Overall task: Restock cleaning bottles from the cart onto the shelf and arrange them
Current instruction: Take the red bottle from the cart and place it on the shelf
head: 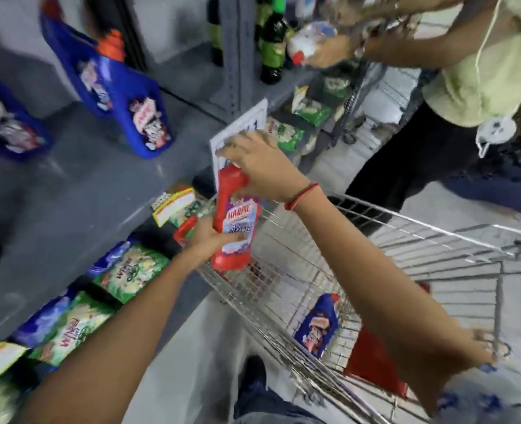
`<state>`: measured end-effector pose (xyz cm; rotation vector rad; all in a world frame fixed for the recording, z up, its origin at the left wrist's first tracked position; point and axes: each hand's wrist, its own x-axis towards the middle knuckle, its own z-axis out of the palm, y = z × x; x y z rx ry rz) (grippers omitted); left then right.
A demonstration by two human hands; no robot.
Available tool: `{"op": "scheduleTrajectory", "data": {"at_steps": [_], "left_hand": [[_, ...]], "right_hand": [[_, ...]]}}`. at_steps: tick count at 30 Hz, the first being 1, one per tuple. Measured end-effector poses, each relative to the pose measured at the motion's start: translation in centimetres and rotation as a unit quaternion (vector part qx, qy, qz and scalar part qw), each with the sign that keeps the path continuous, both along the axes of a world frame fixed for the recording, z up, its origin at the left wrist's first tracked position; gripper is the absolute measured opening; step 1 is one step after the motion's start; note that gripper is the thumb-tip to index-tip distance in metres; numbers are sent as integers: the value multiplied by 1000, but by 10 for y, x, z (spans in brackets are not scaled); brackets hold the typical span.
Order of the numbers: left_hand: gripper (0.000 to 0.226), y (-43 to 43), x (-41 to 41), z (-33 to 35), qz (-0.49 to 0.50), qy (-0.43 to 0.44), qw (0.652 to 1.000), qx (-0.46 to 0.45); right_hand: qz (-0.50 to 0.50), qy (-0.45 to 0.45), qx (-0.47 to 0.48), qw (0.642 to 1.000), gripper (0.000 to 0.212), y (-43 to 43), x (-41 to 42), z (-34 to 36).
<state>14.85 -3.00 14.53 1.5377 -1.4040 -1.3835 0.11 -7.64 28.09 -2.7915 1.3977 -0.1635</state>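
A red Harpic bottle (236, 221) hangs over the front corner of the wire cart (421, 237). My left hand (213, 237) grips its lower body from the left. My right hand (262, 166) holds its neck and cap from above. On the grey shelf (78, 185) stand blue cleaning bottles (121, 96), with another blue bottle (5, 123) at the far left. Inside the cart lies a blue bottle (316, 324) beside a red item (375, 362).
Green and blue packets (130, 270) fill the lower shelf under the grey one. Dark green bottles (273, 47) stand further along. Another person (467, 71) in a light green top works at the shelf beyond the cart, holding a packet.
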Motion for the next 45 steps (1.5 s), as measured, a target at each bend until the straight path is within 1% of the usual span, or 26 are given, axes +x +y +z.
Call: {"op": "scheduleTrajectory", "data": {"at_steps": [1, 2, 3, 4, 5, 6, 7, 8, 9, 10, 11, 12, 14, 16, 20, 23, 25, 27, 30, 33, 38, 42, 45], "left_hand": [[36, 1, 13, 11, 23, 19, 1000, -8], [35, 5, 25, 24, 38, 45, 998, -18], [35, 10, 38, 38, 54, 61, 996, -28], [33, 16, 52, 51, 66, 73, 994, -38], [30, 25, 67, 63, 77, 85, 992, -46], [28, 34, 83, 73, 85, 93, 991, -52], [27, 45, 99, 83, 94, 96, 989, -56], [26, 57, 116, 89, 104, 99, 988, -61], [27, 71, 133, 95, 116, 100, 986, -62], [29, 85, 151, 98, 129, 99, 985, -64], [32, 101, 166, 102, 145, 101, 982, -64], [34, 116, 184, 102, 163, 108, 979, -64], [29, 148, 216, 103, 204, 120, 969, -68], [26, 183, 247, 105, 240, 125, 960, -76], [29, 251, 309, 110, 315, 128, 935, -106], [36, 293, 354, 115, 361, 105, 917, -132], [37, 313, 382, 120, 386, 89, 907, -143], [35, 327, 408, 122, 402, 71, 901, -149], [37, 341, 441, 123, 416, 58, 894, -158], [47, 348, 468, 123, 420, 49, 892, -160], [61, 356, 499, 116, 420, 29, 895, -146], [53, 353, 511, 107, 423, 17, 895, -137], [45, 350, 506, 98, 440, 25, 885, -150]], "right_hand": [[-14, -83, -8, 996, 88, 1, 11, 3], [-25, -181, -6, 983, 99, 3, 24, 6], [-35, -282, 10, 959, 107, 4, 36, 5], [-50, -373, 42, 926, 111, 7, 50, 5], [-71, -444, 95, 888, 110, 11, 64, 5], [-89, -495, 167, 848, 102, 16, 80, 5], [-86, -531, 244, 807, 82, 22, 96, 7], [-68, -556, 303, 771, 57, 28, 115, 7], [-47, -577, 333, 744, 34, 35, 136, 8], [-31, -593, 351, 724, 20, 42, 157, 11], [-19, -599, 367, 712, 13, 51, 179, 12], [-5, -598, 381, 705, 13, 61, 201, 16], [25, -577, 409, 706, 13, 82, 245, 19], [62, -546, 431, 716, 11, 104, 289, 19], [148, -496, 451, 727, 12, 159, 373, 25], [186, -472, 475, 719, 15, 195, 427, 34], [211, -466, 482, 711, 24, 213, 459, 39], [245, -452, 491, 703, 21, 227, 485, 42], [288, -428, 496, 698, 31, 243, 515, 49], [311, -411, 489, 704, 40, 251, 539, 47], [314, -390, 486, 717, 49, 260, 564, 32], [301, -395, 488, 718, 51, 258, 571, 21], [303, -395, 495, 712, 49, 256, 565, 19]]}}
